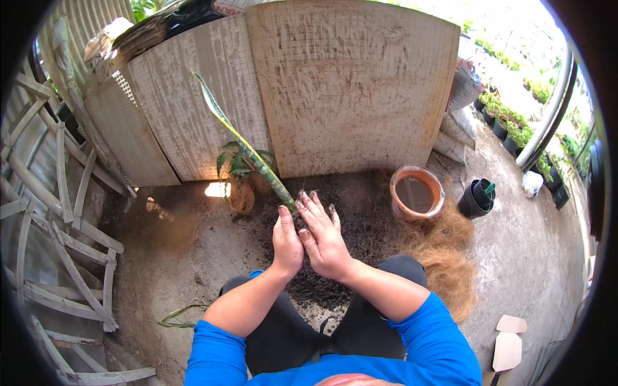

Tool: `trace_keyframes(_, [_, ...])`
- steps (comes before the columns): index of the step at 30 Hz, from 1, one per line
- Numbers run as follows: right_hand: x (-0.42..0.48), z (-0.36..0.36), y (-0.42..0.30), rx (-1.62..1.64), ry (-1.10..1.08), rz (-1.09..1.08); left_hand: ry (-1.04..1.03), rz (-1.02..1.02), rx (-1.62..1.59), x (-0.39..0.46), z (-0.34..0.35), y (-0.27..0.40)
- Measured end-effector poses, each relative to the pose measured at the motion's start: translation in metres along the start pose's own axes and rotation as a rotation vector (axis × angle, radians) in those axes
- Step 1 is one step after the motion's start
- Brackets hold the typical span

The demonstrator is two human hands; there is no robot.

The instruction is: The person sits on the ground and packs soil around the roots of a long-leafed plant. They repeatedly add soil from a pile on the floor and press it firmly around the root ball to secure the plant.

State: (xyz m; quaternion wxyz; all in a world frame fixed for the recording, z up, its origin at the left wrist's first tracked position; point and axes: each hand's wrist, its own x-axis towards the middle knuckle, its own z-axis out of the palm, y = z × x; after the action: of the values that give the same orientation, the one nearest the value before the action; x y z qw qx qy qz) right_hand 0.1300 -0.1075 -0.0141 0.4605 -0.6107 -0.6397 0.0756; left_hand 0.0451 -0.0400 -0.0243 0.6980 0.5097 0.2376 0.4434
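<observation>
A long snake plant leaf [246,147] with yellow edges leans up to the left, its lower end at my fingertips. My left hand [288,241] is cupped beside that end, thumb side up. My right hand [323,236] lies against it with soil-stained fingers spread over dark matter at the leaf's base. What sits between the palms is mostly hidden, so I cannot tell whether either hand grips it. Below them dark soil [316,287] is heaped on the concrete floor, between my knees.
To the right stand a terracotta pot [395,205] and stacked black plastic pots [470,202], by brown coir fibre [446,265]. A leafy plant with a fibre-wrapped base [241,198] is near the upright panels [347,91]. Wooden frames [72,251] line the left side.
</observation>
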Motion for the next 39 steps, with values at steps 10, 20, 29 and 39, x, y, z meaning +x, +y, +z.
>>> trace_keyframes(10, [0.000,-0.005,-0.001,-0.010,0.111,-0.043,-0.026,-0.038,-0.063,0.000,-0.003,-0.005])
trace_keyframes(20, [-0.002,-0.001,0.002,0.019,0.072,-0.042,-0.022,0.013,-0.032,-0.001,0.003,0.000])
trace_keyframes(29, [0.000,-0.001,-0.001,0.076,0.124,-0.029,0.005,0.031,0.016,-0.001,0.001,0.000])
trace_keyframes(39, [0.001,-0.003,-0.003,-0.043,0.057,-0.044,0.038,0.005,-0.054,0.001,0.003,-0.001])
